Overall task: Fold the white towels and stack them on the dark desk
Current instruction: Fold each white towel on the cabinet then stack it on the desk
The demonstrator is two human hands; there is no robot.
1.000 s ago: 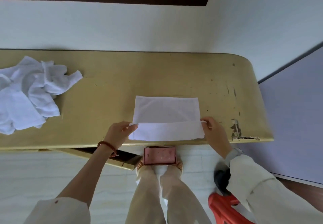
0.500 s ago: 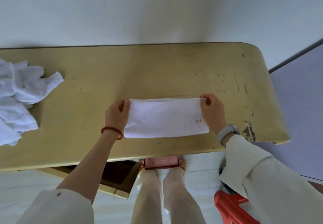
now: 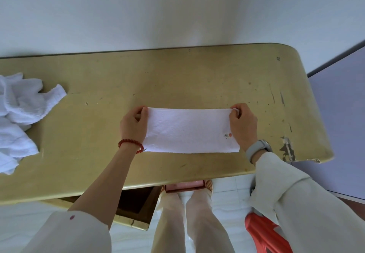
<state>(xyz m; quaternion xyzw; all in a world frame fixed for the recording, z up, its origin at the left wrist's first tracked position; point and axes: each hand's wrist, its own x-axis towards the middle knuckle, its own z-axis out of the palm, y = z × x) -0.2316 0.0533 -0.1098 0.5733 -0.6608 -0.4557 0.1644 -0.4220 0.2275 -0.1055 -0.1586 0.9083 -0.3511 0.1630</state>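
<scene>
Yellowish desk (image 3: 177, 75), folded towel (image 3: 189, 130) pinched between both hands' fingers (image 3: 145, 112)

One folded towel (image 3: 189, 130), one crumpled heap (image 3: 17, 118)

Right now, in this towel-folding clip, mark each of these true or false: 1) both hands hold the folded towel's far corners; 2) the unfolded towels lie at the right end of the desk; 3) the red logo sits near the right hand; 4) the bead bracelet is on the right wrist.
1) True: the left hand and the right hand each pinch a far corner of the folded towel, which lies flat on the desk.
2) False: the crumpled towel pile lies at the left end.
3) True: the logo is by the right hand.
4) False: the red bracelet is on the left wrist; the right wears a grey watch.
</scene>
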